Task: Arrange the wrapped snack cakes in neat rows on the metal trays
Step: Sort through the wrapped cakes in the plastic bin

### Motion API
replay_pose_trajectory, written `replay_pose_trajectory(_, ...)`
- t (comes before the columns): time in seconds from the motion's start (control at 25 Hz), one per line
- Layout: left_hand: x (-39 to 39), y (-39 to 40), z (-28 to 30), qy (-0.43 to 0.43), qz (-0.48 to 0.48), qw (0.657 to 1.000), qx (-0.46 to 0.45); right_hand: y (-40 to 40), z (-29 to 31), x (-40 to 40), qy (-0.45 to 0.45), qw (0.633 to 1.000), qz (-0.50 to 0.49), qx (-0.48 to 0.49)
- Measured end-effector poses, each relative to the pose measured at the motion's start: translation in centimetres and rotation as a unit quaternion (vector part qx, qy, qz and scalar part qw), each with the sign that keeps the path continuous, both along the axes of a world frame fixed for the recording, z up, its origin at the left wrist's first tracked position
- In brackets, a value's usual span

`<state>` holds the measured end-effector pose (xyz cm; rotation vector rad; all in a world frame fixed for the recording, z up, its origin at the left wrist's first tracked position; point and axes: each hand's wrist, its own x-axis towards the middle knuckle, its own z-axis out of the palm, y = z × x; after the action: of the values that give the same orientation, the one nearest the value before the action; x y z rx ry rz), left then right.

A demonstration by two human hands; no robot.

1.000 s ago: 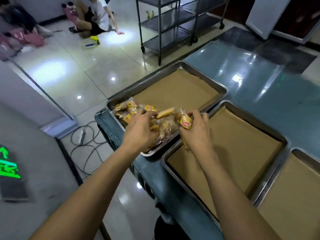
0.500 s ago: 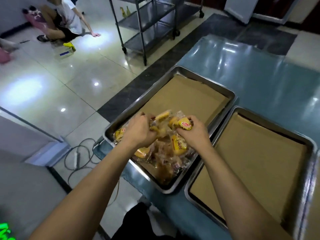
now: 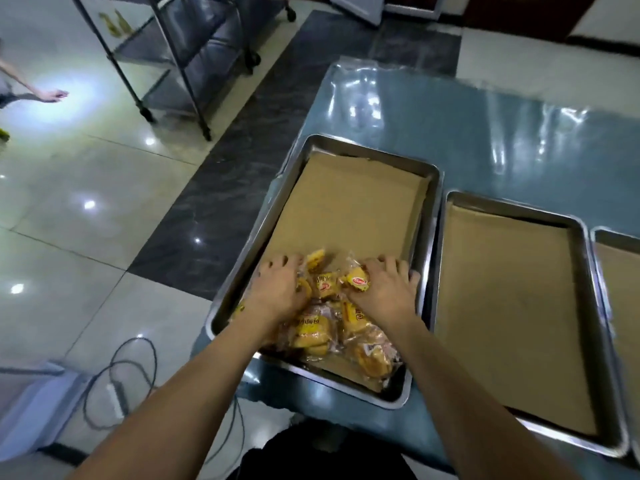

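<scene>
Both hands lie palm-down on the cakes (image 3: 322, 327), heaped at the near end of the left tray (image 3: 429, 188). Left hand (image 3: 280, 289) and right hand (image 3: 384, 289) have fingers spread, pressing wrappers. The middle tray (image 3: 588, 306) holds only paper.

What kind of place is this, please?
Probably a bakery or food-packing workroom: paper-lined metal trays on a covered table, a wheeled metal rack, and wrapped snack cakes.
</scene>
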<state>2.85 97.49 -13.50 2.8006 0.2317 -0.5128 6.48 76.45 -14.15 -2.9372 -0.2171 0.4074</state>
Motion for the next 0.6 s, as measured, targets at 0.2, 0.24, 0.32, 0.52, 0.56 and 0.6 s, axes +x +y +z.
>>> replay_pose_trajectory(0.2, -0.1, 1.0, -1.7, 0.071, -0.039, 0.996, 0.047, 1.2, -0.8, -0.9, 0.077, 0.997, -0.005, 0.026)
replay_pose_trajectory(0.24, 0.3, 1.6, -1.9, 0.095, -0.046, 0.993, 0.051, 1.3, -0.9, -1.0, 0.095, 0.995, -0.017, 0.032)
replay_pose_trajectory(0.32, 1.0, 2.4, -1.7, 0.12, -0.062, 0.989, 0.062, 1.3, -0.7, -1.2, 0.094, 0.994, -0.034, 0.042)
replay_pose_trajectory(0.52, 2.0, 2.5, 0.3, 0.044, -0.077, 0.993, 0.072, 1.4, 0.6, -2.3, 0.013, 0.994, -0.048, 0.1)
replay_pose_trajectory(0.56, 2.0, 2.3, 0.7, 0.015, -0.079, 0.995, 0.063, 1.4, 0.8, -2.5, 0.008, 0.992, -0.055, 0.112)
replay_pose_trajectory(0.6, 2.1, 1.9, 1.2, -0.012, -0.085, 0.995, 0.046, 1.4, 1.0, -2.6, 0.005, 0.99, -0.063, 0.124)
